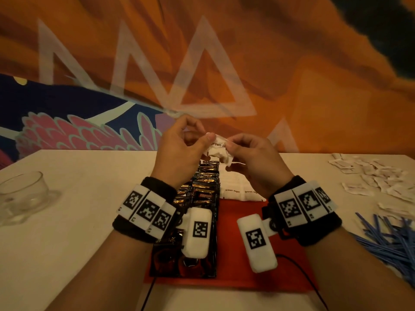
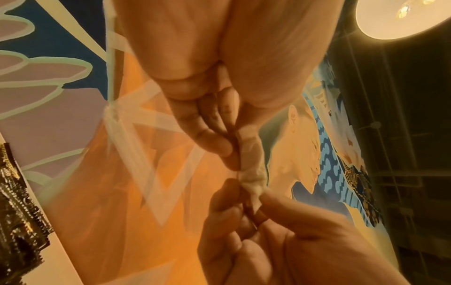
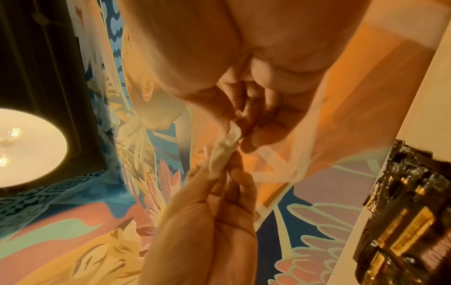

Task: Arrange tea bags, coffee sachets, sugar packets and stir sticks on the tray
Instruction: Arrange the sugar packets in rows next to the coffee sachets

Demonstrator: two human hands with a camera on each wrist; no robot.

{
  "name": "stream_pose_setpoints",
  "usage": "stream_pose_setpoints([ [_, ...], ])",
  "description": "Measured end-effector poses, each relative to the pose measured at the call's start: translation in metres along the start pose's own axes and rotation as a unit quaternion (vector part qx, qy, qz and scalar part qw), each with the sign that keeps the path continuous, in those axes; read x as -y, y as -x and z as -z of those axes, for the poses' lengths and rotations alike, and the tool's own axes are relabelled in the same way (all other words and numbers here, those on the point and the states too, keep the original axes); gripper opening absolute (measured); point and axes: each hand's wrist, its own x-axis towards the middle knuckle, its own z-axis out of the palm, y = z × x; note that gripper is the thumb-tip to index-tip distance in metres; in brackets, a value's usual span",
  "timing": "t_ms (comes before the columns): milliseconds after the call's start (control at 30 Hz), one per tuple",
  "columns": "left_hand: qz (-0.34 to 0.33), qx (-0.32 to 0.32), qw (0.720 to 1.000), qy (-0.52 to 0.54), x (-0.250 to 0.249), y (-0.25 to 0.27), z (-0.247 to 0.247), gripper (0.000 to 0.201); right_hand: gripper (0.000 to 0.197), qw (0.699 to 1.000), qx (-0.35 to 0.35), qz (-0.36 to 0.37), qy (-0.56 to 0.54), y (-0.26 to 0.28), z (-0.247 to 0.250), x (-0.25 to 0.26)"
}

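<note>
Both wrists hover at six o'clock over the red tray (image 1: pixel 238 277); left hand (image 1: pixel 179 151) and right hand (image 1: pixel 251 158) pinch a crumpled white brown-sugar packet (image 1: pixel 219 151), probably to be flattened and laid at twelve o'clock.

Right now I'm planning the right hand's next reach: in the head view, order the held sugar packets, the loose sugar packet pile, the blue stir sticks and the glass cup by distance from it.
1. Held sugar packets, in its grip.
2. Loose sugar packet pile, right.
3. Blue stir sticks, near right.
4. Glass cup, far left.

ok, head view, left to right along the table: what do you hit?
glass cup → coffee sachets in a row on the red tray → brown sugar packets already laid on the tray → loose sugar packets → blue stir sticks.
</note>
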Motion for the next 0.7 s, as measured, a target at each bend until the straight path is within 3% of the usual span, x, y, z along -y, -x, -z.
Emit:
stream_pose_setpoints([
  [133, -0.033, 0.064, 0.997, -0.015, -0.0046, 0.0011, 0.0005, 0.013, 0.010, 0.999, -0.026, 0.023, -0.033, -0.0013, 0.0004, -0.0006],
  [367, -0.017, 0.045, 0.999, -0.024, -0.0019, 0.0005, -0.0004, 0.023, 0.019, 0.987, -0.130, 0.089, 0.021, -0.0056, 0.0029, -0.0029],
  [433, -0.008, 0.035, 0.999, -0.009, -0.0017, -0.0002, 0.0001, 0.024, 0.009, 0.985, -0.111, 0.130, 0.034, -0.0046, 0.0047, -0.0030],
  [567, 0.006, 0.050, 0.999, 0.020, -0.0051, 0.0011, 0.0022, 0.023, 0.016, 0.985, -0.001, 0.164, 0.051, 0.0021, 0.0057, -0.0002],
  [700, 0.014, 0.099, 0.995, -0.001, -0.0100, 0.0040, 0.0039, 0.034, 0.024, 0.989, -0.006, 0.140, 0.045, 0.0014, 0.0067, 0.0012],
])
